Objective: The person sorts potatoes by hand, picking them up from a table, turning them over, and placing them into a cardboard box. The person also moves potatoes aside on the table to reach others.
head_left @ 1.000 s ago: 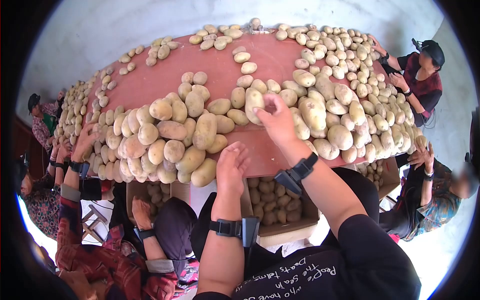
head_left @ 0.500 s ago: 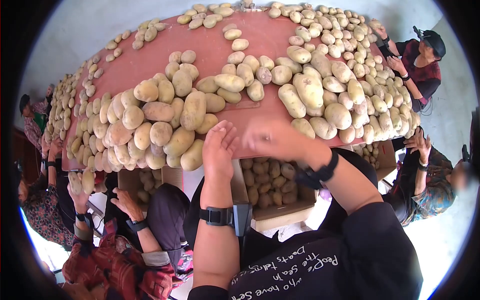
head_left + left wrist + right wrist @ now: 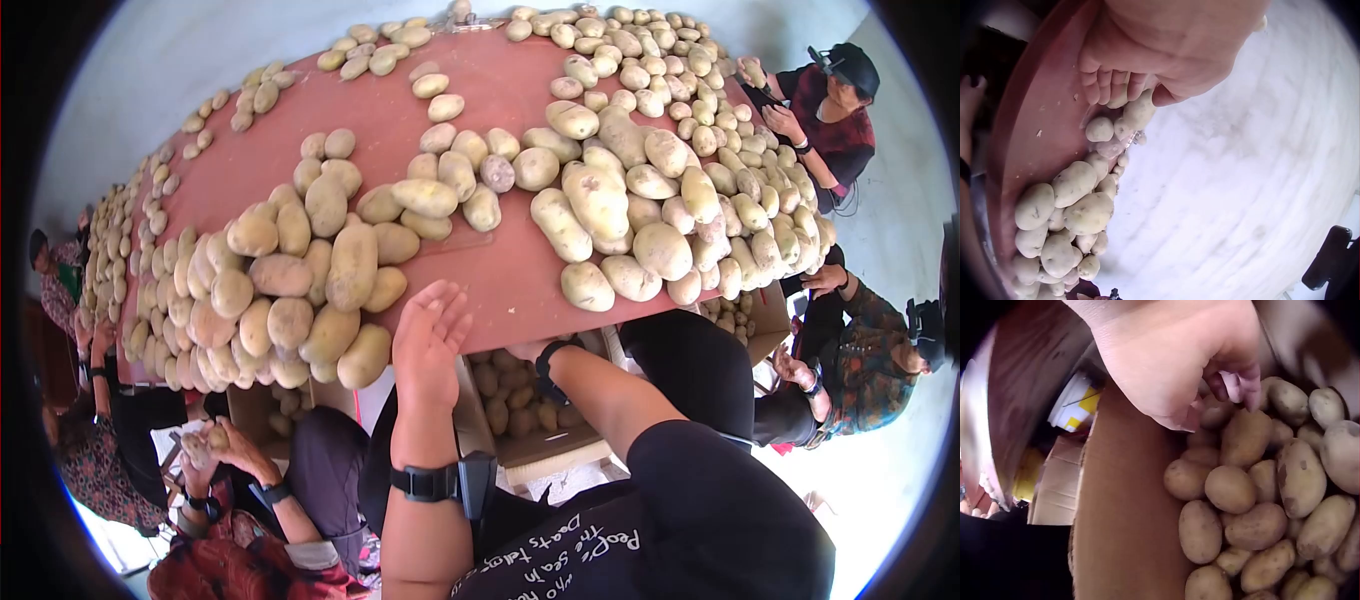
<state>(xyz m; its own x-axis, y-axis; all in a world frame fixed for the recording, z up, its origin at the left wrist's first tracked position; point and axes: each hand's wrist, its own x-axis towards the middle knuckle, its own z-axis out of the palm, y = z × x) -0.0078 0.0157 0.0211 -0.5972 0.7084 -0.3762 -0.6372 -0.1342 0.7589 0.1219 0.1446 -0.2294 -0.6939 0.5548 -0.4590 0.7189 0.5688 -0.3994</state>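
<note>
My left hand [image 3: 428, 345] hovers palm up over the front edge of the red table, its fingers loosely bent and holding nothing. In the left wrist view that hand [image 3: 1166, 53] overlaps a few potatoes beyond it. My right hand [image 3: 1185, 359] reaches down inside a cardboard box [image 3: 1125, 506] below the table edge, its fingers bent and thumb apart. Potatoes [image 3: 1230, 489] fill the box, one partly hidden right under the thumb and fingers. In the head view the table edge and forearm hide most of this hand.
Large potato heaps lie left [image 3: 290, 320] and right [image 3: 665, 250] on the red table [image 3: 490, 275], with a smaller cluster [image 3: 425, 198] between. Other people sit around it; the left neighbour's hands [image 3: 235, 450] hold potatoes. Another box [image 3: 250, 410] stands below on the left.
My right hand has left a potato on the table and moved down into the box. The potato it touched now lies in the middle cluster. My left hand stays near the edge.
</note>
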